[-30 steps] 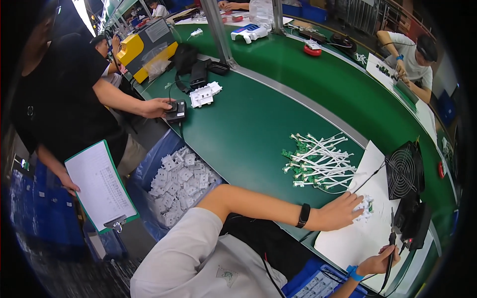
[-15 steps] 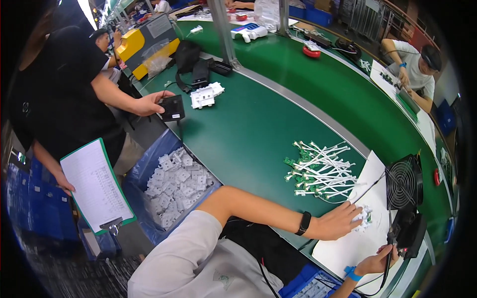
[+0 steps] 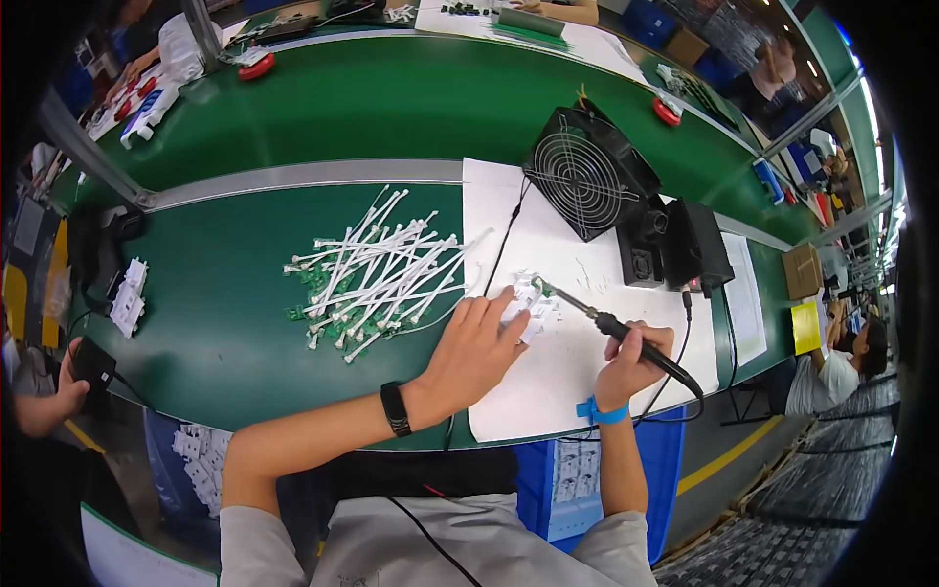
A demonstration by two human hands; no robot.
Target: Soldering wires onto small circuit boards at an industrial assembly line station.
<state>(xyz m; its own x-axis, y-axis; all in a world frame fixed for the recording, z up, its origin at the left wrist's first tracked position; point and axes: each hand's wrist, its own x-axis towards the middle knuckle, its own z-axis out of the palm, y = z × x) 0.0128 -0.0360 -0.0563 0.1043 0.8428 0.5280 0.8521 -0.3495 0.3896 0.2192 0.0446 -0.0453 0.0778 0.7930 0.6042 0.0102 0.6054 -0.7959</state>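
While the left hand [image 3: 479, 347] presses flat on the small white part [image 3: 533, 303] on the paper sheet [image 3: 548, 391] near the table's front edge, the right hand [image 3: 636, 354] grips the soldering iron [image 3: 626, 338], its long axis pointing up-left at that part.

White paper sheet [image 3: 597, 377] lies open near the hands; fan [image 3: 585, 176] and connector pile [image 3: 377, 269] block beyond.

the left hand [image 3: 476, 344] is covering part of the small white part [image 3: 533, 305], the soldering iron [image 3: 626, 338] tip is looking too small to make out, and the blue bin [image 3: 577, 479] is hiding under the bench [image 3: 225, 323].
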